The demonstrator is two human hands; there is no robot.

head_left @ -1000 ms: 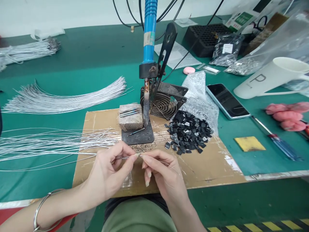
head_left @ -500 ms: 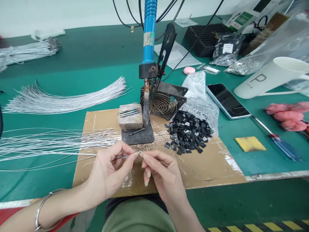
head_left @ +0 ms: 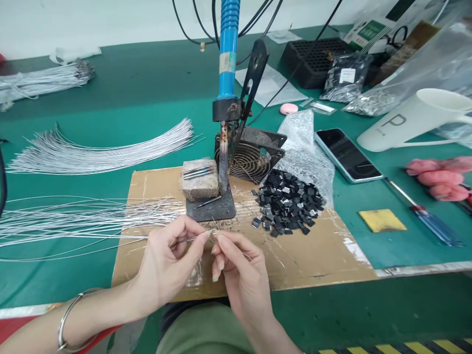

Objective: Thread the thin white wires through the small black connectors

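Thumb and forefinger of my left hand (head_left: 173,263) pinch a thin white wire (head_left: 136,237) near its end. My right hand (head_left: 241,265) pinches a fine strand (head_left: 248,256) close to my left fingertips, and the two hands nearly meet over the cardboard (head_left: 295,260). What lies right between the fingertips is too small to make out. Just beyond my hands, a blue soldering iron (head_left: 227,73) points down in its stand above a black base plate (head_left: 221,209). Loose white wires (head_left: 84,223) spread out to the left of my left hand.
A pile of small black connectors (head_left: 289,201) lies to the right beside a round-grilled fan (head_left: 250,160). A block with metal tips (head_left: 199,179) sits by the iron. Farther right are a phone (head_left: 348,153), a yellow sponge (head_left: 382,220), a screwdriver (head_left: 429,216) and a white mug (head_left: 409,123). A wire bundle (head_left: 110,152) lies back left.
My right hand has shifted slightly left, closer to my left hand, with the strand still pinched. My left hand stays almost in place.
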